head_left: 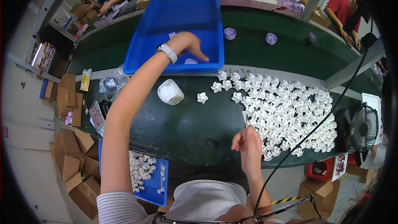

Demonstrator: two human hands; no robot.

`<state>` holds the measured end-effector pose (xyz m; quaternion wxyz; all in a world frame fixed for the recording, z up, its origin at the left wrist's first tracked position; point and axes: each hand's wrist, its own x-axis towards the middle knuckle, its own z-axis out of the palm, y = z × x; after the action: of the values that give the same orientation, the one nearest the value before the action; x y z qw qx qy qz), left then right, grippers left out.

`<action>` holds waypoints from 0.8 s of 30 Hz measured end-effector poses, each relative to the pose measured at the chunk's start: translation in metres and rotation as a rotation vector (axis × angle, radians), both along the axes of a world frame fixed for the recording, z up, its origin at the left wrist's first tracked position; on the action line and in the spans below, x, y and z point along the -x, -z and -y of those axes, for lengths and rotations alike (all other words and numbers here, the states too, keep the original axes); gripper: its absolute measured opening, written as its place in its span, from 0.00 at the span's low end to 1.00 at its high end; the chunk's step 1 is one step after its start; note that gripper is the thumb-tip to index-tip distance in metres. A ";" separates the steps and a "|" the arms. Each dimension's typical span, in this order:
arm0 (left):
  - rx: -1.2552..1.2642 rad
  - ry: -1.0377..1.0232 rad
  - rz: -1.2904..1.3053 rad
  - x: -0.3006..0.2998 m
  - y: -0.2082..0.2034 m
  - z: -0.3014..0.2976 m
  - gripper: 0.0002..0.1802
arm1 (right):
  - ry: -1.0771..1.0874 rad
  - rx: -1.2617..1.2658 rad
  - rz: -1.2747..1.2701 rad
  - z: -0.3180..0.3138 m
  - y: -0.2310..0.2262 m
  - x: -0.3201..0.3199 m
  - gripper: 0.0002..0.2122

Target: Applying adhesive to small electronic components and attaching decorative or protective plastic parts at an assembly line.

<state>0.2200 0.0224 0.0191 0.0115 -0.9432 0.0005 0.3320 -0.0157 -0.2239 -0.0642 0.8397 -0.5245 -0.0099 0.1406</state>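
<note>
My left hand (187,43) reaches into the near end of the blue plastic bin (174,4), its wrist bent downward. One finger stretches away from the others, which are mostly hidden, and the hand seems to hold nothing. Just below it, a light purple piece (190,61) lies in the bin. My right hand (251,143) is closed at the left edge of the spread of white flower-shaped pieces (286,112). Its fingertips pinch a thin pale stick (245,119) that points up and away from me. A lone white flower piece (202,97) sits left of the spread.
A white roll (170,92) stands on the green table (178,128). Purple round pieces (229,33) sit on the green strip beyond. A black cable (309,130) crosses the view at right, near a small fan (364,127). Co-workers sit across the far side.
</note>
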 end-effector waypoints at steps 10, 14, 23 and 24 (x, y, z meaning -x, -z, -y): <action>0.204 0.054 0.270 0.020 0.044 -0.052 0.31 | -0.106 0.034 -0.063 -0.012 -0.009 0.006 0.13; 0.858 -0.041 0.834 0.093 -0.008 -0.021 0.19 | -0.083 -0.054 -0.064 -0.005 -0.006 0.009 0.10; 1.622 -0.458 0.830 0.255 0.003 0.020 0.35 | -0.095 0.094 0.015 -0.005 -0.021 0.018 0.09; 1.638 -0.504 0.834 0.265 0.009 0.028 0.35 | -0.102 0.095 0.011 -0.009 -0.023 0.020 0.09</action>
<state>-0.0447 -0.0052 0.0100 -0.7256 -0.6729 0.0254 -0.1420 -0.0361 -0.2150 -0.0412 0.8056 -0.5633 -0.0345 0.1806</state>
